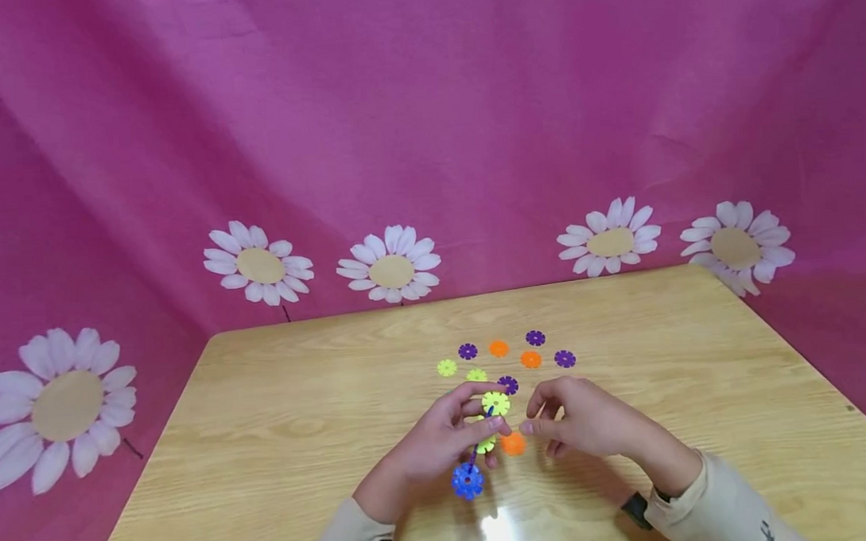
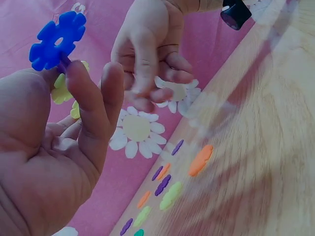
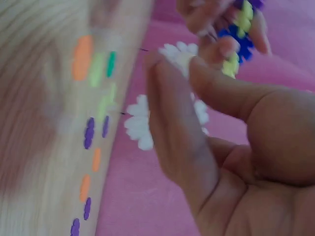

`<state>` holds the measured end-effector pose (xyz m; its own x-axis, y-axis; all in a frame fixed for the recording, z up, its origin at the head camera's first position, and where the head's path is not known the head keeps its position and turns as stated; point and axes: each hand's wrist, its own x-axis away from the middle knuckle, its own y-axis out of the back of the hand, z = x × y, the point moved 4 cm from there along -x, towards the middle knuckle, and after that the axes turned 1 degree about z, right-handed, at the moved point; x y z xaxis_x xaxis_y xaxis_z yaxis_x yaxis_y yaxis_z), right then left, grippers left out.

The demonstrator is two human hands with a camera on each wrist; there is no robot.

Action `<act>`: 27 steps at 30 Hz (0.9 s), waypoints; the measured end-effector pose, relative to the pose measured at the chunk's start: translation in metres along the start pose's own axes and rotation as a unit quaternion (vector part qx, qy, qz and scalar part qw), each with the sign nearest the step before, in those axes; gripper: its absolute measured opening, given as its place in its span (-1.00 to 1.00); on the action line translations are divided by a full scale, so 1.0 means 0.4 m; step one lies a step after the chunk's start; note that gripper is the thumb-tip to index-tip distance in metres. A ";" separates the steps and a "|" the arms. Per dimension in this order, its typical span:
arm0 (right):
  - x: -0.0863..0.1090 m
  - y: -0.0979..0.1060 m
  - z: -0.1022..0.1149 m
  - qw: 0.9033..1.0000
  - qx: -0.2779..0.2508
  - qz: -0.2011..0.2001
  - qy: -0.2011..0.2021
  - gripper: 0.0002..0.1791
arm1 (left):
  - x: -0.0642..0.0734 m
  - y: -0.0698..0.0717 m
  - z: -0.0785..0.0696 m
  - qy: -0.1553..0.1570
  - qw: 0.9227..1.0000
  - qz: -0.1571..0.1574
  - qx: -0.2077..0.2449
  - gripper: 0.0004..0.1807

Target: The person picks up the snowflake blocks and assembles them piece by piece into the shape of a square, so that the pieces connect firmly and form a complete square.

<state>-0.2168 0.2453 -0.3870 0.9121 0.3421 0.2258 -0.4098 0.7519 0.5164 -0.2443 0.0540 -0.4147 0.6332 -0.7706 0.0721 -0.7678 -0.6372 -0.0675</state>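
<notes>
My left hand (image 1: 438,429) pinches a chain of interlocked snowflake discs held up over the table. A blue disc (image 1: 467,481) forms its near end and a yellow-green disc (image 1: 495,403) its far end, with more discs partly hidden behind the fingers. In the left wrist view the blue disc (image 2: 58,42) stands out above the thumb. Just to the right, my right hand (image 1: 584,412) hovers with bent, loose fingers. Between its thumb and fingers there is a gap with no disc, as the right wrist view shows.
Loose discs lie flat on the wooden table (image 1: 301,402) beyond the hands: purple (image 1: 536,338), orange (image 1: 531,359) and yellow-green (image 1: 447,368). Another orange disc (image 1: 513,444) sits between the hands. A pink curtain (image 1: 428,143) with daisies hangs behind the table.
</notes>
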 end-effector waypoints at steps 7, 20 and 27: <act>-0.012 -0.031 0.001 0.988 0.151 -0.008 -0.026 -0.76 | -0.002 -0.001 0.009 0.007 1.000 -0.005 -0.001 -0.55; -0.068 -0.048 -0.025 0.972 0.231 0.012 0.051 -0.68 | 0.000 0.022 0.005 0.014 1.000 -0.012 -0.025 -0.54; -0.076 -0.063 -0.023 0.965 0.252 -0.006 0.070 -0.75 | 0.004 0.041 0.004 0.009 0.999 -0.012 -0.041 -0.55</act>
<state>-0.2343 0.2211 -0.4144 0.8922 0.4351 0.1214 -0.3118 0.3989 0.8623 -0.2556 0.0425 -0.4174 0.6500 -0.7545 0.0907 -0.7584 -0.6516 0.0155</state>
